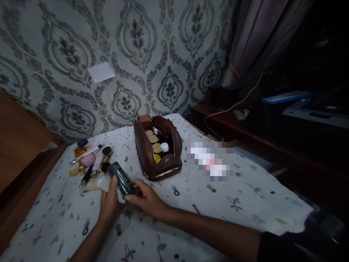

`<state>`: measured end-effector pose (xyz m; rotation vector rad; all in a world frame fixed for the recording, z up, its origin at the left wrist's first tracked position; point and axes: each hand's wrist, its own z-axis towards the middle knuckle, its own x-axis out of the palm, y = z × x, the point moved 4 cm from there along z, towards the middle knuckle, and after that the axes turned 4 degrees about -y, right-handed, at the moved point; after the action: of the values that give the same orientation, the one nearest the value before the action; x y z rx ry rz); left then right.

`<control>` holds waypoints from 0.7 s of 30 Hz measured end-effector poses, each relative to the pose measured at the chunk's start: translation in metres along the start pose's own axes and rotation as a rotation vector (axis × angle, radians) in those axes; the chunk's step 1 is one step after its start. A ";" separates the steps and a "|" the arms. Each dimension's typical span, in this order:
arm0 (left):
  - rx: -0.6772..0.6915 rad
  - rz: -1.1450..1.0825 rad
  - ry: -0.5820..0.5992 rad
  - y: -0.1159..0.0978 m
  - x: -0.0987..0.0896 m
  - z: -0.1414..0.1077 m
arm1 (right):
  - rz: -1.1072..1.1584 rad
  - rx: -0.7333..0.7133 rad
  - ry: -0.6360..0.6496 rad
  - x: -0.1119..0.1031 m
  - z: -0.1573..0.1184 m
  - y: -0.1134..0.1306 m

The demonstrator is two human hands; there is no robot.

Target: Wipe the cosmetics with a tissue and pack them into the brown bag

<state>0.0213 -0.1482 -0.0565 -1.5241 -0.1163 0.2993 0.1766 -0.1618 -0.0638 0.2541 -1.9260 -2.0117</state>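
A dark green cylindrical bottle (121, 177) is held at a slant between both hands above the bed sheet. My left hand (109, 202) wraps its near side, with a crumpled white tissue (103, 183) in the same grip. My right hand (149, 201) pinches the bottle's lower right end with thumb and fingers. Just beyond my right hand stands a brown toiletry bag (140, 154), unzipped at the top. Inside it are a white-capped bottle (164, 147) and several yellowish round items. Left of my hands lies a pile of cosmetics, including a pink rounded item (88, 160) and a dark round-lidded jar (107, 150).
A patterned white sheet (174, 225) covers the surface. Something blurred out, white and pink (208, 160), lies right of the bag. A patterned wall stands behind, wooden panels (21, 145) at left. A white cable (234, 109) runs down at right beside a dark red ledge.
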 end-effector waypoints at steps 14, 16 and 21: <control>0.110 0.127 -0.064 -0.036 -0.011 0.021 | -0.521 -0.347 -0.022 -0.018 -0.007 0.022; 0.095 0.117 0.000 -0.039 -0.011 0.020 | -0.455 -0.368 -0.041 -0.021 -0.007 0.023; -0.010 -0.005 0.116 -0.031 -0.012 0.020 | -0.221 -0.275 -0.072 -0.027 -0.003 0.018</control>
<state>0.0082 -0.1324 -0.0235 -1.5476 -0.0296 0.2063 0.2049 -0.1549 -0.0490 0.3408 -1.6962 -2.4307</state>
